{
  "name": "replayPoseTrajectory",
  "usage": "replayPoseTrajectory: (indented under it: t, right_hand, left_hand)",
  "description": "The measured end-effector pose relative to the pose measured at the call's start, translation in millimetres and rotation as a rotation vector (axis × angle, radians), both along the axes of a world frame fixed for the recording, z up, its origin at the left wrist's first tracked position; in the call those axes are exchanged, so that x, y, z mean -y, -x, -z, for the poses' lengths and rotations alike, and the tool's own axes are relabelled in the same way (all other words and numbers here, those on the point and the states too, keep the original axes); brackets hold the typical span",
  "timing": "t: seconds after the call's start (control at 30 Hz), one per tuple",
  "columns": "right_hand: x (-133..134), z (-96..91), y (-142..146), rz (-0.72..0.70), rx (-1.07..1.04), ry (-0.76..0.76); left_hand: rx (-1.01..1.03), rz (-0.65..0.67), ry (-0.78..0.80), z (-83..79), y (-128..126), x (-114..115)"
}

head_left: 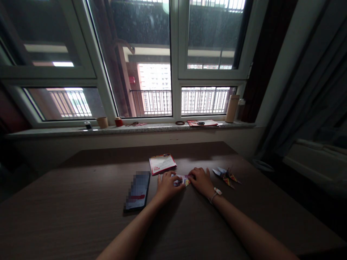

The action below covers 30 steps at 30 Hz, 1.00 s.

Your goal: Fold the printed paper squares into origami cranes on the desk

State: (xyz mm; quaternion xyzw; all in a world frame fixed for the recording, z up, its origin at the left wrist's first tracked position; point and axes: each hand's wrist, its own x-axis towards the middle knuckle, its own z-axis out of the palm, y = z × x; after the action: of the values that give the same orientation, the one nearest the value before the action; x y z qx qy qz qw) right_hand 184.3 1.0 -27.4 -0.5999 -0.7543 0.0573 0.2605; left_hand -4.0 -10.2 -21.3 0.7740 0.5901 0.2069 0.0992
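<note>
A small, colourfully printed piece of paper (187, 180) lies on the table between my hands, its left part covered by fingers. My left hand (168, 186) holds the paper from the left, thumb and curled fingers pressed on it. At its right end my right hand (202, 181) grips the edge with bent fingertips, the thumb side partly hidden. Several folded paper shapes with pointed ends (226, 177) rest just right of my right hand. Beyond my left hand is a stack of red-edged printed sheets (162, 164).
A phone (137, 191) lies left of my left hand on the brown table (81, 202). Along the windowsill (157, 127) stand a tan cup (102, 122), a red spool-like item (118, 122), flat papers (203, 123) and a beige bottle (232, 109).
</note>
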Motion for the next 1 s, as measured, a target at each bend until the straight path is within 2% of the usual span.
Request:
replayPoseTrajectory:
  t: [0.37,0.6,1.0]
  right_hand:
    - [-0.6,0.7,1.5,0.007,-0.004,0.006]
    - [0.2,-1.6,2.6,0.013,0.004,0.029]
    - [-3.2,4.7,1.1,0.020,0.041,-0.030]
  left_hand:
    - [0.022,0.005,0.006,-2.5,-1.0,0.4]
    - [0.008,-0.037,0.049,-6.3,-3.6,0.3]
    - [-0.054,-0.026,-0.023,3.4,-7.2,5.3]
